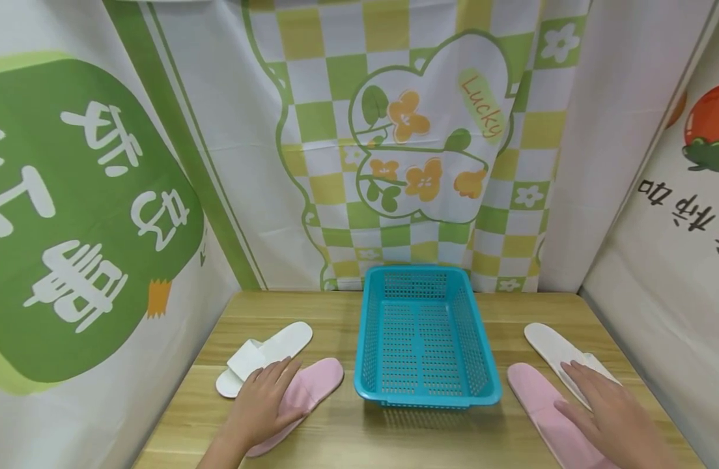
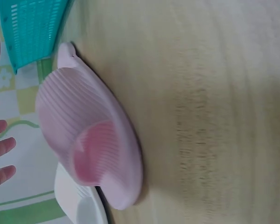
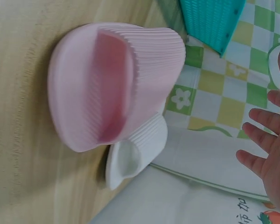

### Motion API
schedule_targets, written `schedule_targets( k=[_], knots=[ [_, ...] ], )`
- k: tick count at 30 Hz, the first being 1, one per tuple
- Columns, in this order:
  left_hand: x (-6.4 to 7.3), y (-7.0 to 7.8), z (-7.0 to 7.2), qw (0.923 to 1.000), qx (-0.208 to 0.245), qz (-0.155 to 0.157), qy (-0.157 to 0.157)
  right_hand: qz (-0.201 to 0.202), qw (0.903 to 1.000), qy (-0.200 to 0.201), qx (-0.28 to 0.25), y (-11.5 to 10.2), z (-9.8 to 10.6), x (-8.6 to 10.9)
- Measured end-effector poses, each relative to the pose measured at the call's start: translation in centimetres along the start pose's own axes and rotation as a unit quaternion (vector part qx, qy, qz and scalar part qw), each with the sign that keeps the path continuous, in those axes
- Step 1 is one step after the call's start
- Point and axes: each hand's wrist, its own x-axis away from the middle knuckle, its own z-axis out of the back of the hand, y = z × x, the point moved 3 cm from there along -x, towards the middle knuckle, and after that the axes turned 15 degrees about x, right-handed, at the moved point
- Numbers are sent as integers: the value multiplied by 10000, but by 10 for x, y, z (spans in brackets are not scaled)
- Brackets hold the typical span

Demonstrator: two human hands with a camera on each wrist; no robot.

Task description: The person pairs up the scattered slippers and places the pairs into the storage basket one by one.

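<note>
Basket [image 1: 418, 352], blue with lots of little holes, sits on the wood counter [image 1: 348, 443], with a left pink slipper [image 1: 317, 383] and a left white slipper [image 1: 286, 342] on one side, and a right pink slipper [image 1: 538, 397] and a right white slipper [image 1: 553, 348] on the other. Left hand [image 1: 262, 400] is over the left pair and right hand [image 1: 617, 413] is over the right pair, each grip loose, fingers spread and holding nothing, though how high they are is hard to tell. Checked cloth [image 1: 394, 244] hangs behind the basket.
</note>
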Motion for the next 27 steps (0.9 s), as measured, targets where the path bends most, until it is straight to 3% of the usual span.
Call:
schedule_targets(
  k=[5, 12, 19, 27],
  knots=[
    [10, -3, -6, 9999, 43, 113, 41, -264, 9995, -156, -72, 3, -9, 11],
    [23, -7, -13, 9995, 80, 267, 130, -362, 9993, 57, 25, 8, -20, 23],
    [31, -9, -16, 9991, 121, 351, 201, -671, 9974, -252, -15, 7, -27, 35],
    [40, -10, -22, 9971, 288, 673, 224, -803, 9963, -302, -108, 5, -36, 45]
  ],
)
